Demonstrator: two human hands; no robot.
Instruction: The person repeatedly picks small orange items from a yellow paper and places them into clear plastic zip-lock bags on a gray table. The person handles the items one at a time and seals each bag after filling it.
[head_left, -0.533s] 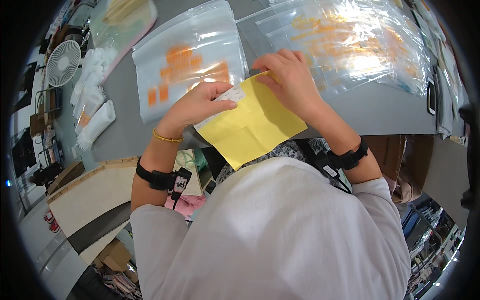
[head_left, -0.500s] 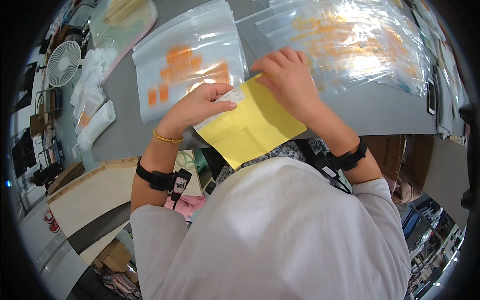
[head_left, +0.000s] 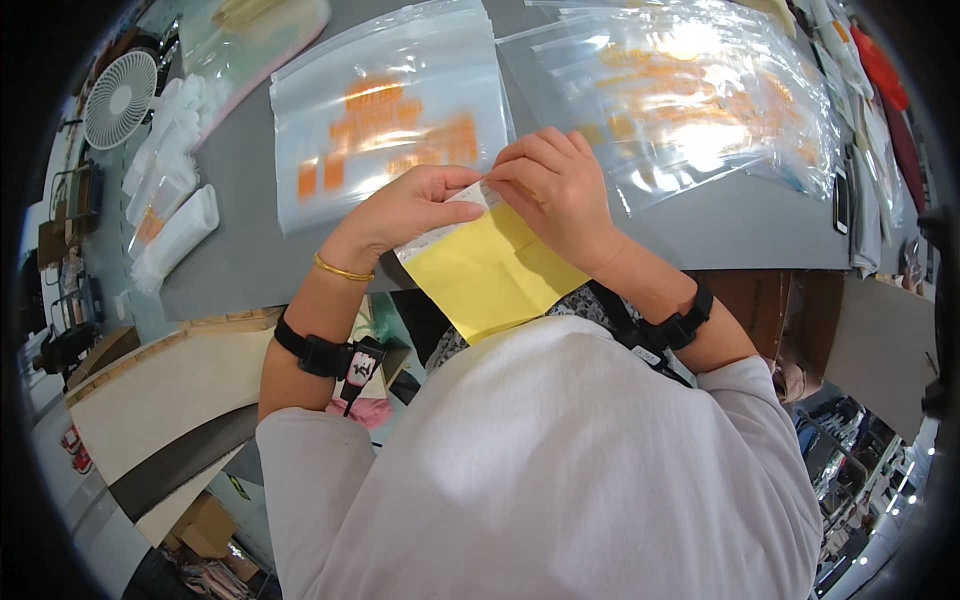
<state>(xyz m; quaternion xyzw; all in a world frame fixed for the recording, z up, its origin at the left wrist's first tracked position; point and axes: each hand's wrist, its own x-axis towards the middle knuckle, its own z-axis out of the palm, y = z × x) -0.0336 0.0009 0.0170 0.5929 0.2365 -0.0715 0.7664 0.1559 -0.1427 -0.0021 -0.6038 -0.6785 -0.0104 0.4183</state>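
Note:
A yellow label sheet (head_left: 490, 275) with a strip of small white printed labels (head_left: 424, 240) along its far left edge is held low over the table's near edge. My left hand (head_left: 412, 212) pinches that strip between thumb and fingers, thumb on top. Close beside those fingertips, my right hand (head_left: 562, 205) is closed, thumb and fingertips together at the sheet's far corner. Whether a single label is between my right fingertips is too small to tell. The sheet's near end hangs down against my shirt.
Clear plastic bags with orange print (head_left: 390, 60) lie flat beyond my left hand. More shiny bags (head_left: 690, 110) are piled beyond my right. White bundles (head_left: 180, 235) and a white fan (head_left: 120, 100) are at the left. A phone (head_left: 840, 205) lies near the table's right edge.
My right hand has shifted left and down, from the sheet's yellow corner to the end of the label strip beside my left fingers. The left hand keeps its pinch.

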